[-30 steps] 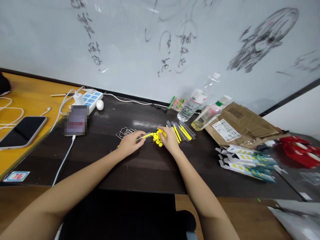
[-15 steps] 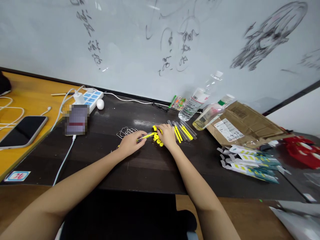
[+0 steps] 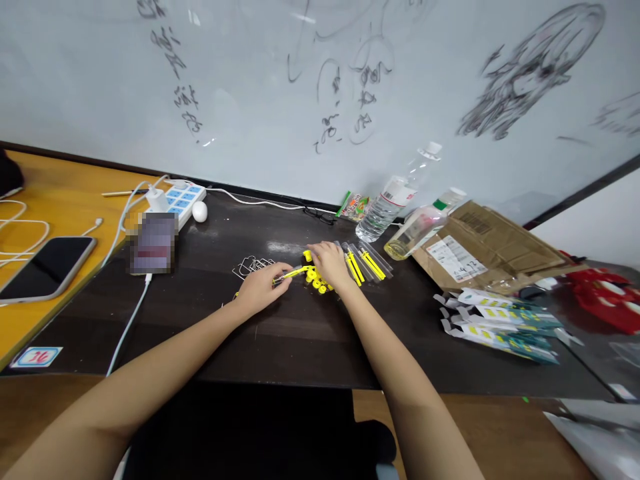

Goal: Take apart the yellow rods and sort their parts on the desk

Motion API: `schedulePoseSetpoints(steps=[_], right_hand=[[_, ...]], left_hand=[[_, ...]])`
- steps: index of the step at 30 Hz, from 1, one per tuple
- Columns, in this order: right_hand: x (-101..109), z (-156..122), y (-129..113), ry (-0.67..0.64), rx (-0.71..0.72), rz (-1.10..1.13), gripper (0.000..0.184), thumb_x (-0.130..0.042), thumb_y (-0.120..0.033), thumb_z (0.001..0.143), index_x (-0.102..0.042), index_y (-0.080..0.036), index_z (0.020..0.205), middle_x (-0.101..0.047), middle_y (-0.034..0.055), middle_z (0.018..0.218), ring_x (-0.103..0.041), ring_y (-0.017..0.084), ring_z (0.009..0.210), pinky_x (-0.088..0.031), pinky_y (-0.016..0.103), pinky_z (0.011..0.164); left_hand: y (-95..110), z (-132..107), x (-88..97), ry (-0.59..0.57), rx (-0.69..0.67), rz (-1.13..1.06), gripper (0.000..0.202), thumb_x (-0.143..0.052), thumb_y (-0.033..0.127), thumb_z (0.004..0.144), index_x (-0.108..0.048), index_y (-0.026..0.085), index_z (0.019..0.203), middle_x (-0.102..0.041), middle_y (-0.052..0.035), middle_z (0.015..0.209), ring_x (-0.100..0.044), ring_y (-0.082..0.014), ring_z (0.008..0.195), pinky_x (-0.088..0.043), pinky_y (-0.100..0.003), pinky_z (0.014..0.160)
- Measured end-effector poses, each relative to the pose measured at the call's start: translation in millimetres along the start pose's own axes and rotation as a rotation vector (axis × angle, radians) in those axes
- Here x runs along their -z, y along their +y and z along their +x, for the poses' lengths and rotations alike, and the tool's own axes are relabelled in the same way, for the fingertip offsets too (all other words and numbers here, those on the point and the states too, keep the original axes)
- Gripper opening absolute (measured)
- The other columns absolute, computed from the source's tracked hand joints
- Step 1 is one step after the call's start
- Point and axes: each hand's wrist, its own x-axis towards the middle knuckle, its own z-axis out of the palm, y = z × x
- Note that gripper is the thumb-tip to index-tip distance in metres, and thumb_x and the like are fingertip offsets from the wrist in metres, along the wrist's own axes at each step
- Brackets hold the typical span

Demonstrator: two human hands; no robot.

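My left hand (image 3: 261,291) is closed on a slim clear tube with a yellow rod inside (image 3: 294,273), which points to the right. At the tube's far end, my right hand (image 3: 330,263) is bent over a small pile of yellow ring-like caps (image 3: 315,283). Its fingertips are curled down among the yellow pieces, and what they pinch is hidden. Several more clear tubes with yellow rods (image 3: 367,262) lie side by side just right of that hand. Beyond my left hand is a tangle of bent metal wire hooks (image 3: 250,265).
A water bottle (image 3: 383,210), a bottle of yellowish liquid (image 3: 417,230) and a flattened cardboard package (image 3: 493,247) stand or lie to the right. Opened small boxes (image 3: 505,327) are nearer. At left are a power strip (image 3: 184,200), cables and a phone (image 3: 47,267).
My right hand has shifted very slightly to the left over the yellow caps. The left hand keeps its hold on the tube; the whole view has tilted a little.
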Motion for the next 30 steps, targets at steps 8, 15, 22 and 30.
schedulePoseSetpoints(steps=[8,15,22,30], right_hand=[[7.6,25.1,-7.7,-0.236,-0.021,-0.171,0.007,-0.055,-0.019,0.083,-0.061,-0.02,0.086,-0.068,0.0062,0.095,-0.054,0.024,0.095,-0.028,0.038,0.084],[9.8,11.1,-11.3,-0.08,-0.043,-0.148,0.005,-0.056,-0.023,0.084,-0.054,-0.019,0.085,-0.063,0.0053,0.09,-0.054,0.022,0.09,-0.029,0.035,0.081],[21.9,-1.8,-13.7,-0.033,0.0,-0.108,0.022,-0.055,-0.034,0.086,-0.053,-0.018,0.07,-0.058,0.0073,0.093,-0.05,0.024,0.093,-0.032,0.039,0.087],[26.2,-38.8,-40.1,-0.061,-0.006,0.962,0.025,-0.049,-0.046,0.088,-0.055,-0.022,0.091,-0.06,0.0014,0.08,-0.058,0.016,0.074,-0.045,0.031,0.071]], left_hand=[[-3.6,0.0,-1.0,0.004,-0.002,0.008,0.028,-0.047,0.036,0.087,-0.059,0.024,0.11,-0.067,0.0004,0.094,-0.063,-0.0158,0.081,-0.043,-0.024,0.069],[-3.7,-0.8,-1.1,-0.006,-0.017,-0.002,0.027,-0.048,0.034,0.087,-0.06,0.025,0.109,-0.067,0.0008,0.096,-0.062,-0.0161,0.082,-0.043,-0.024,0.069],[-3.6,-1.9,-3.1,-0.02,-0.042,0.009,0.028,-0.05,0.033,0.085,-0.058,0.025,0.111,-0.066,0.0008,0.095,-0.062,-0.0146,0.075,-0.043,-0.024,0.068],[-3.5,-2.1,-6.0,-0.023,-0.07,-0.089,0.045,-0.049,0.028,0.084,-0.041,0.023,0.128,-0.063,-0.0006,0.094,-0.061,-0.0139,0.073,-0.045,-0.027,0.074]])
